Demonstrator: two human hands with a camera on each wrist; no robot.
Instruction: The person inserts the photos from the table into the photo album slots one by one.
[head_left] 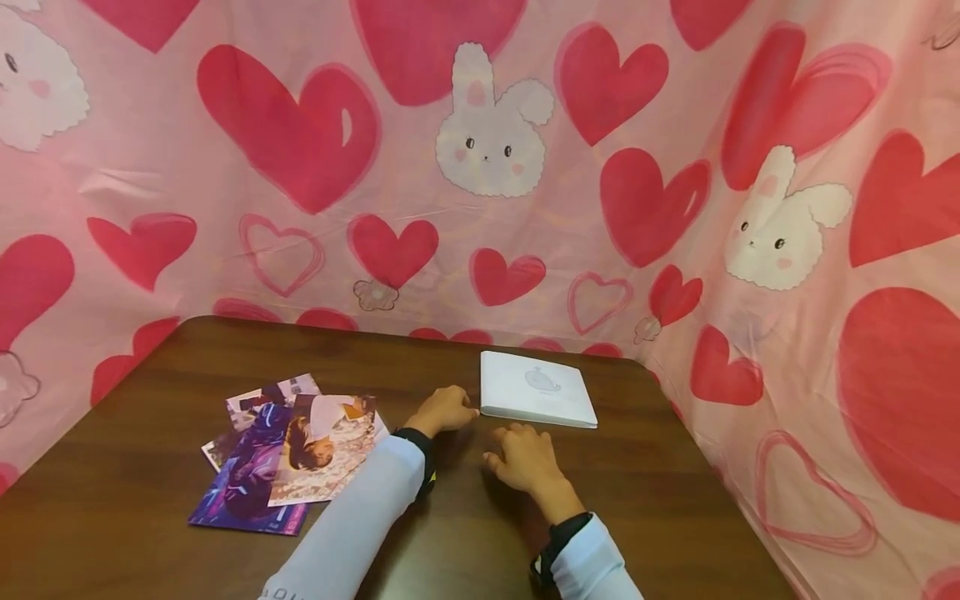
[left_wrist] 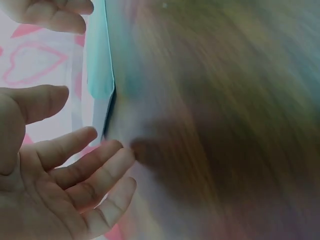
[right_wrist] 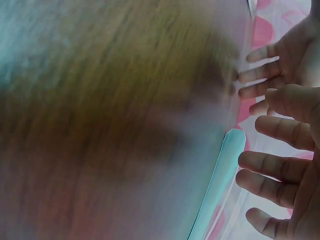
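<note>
Prints (head_left: 300, 462) overlap on the desk (head_left: 637, 508). A pink backdrop (head_left: 420, 179), probably fabric, shows hearts (head_left: 292, 125) and rabbits (head_left: 487, 154) behind.

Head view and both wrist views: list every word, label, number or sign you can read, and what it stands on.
Nothing reads with certainty.
Left sleeve: letters cut off by the picture's edge.
Purple print: marks like lettering, too small.
White whale-printed item: faint marks below the drawing, too small.
Wrist views: none.

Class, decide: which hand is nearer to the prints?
Left. The left hand is just right of the prints, between them and the book; the right hand is farther right, on the book's near side.
</note>
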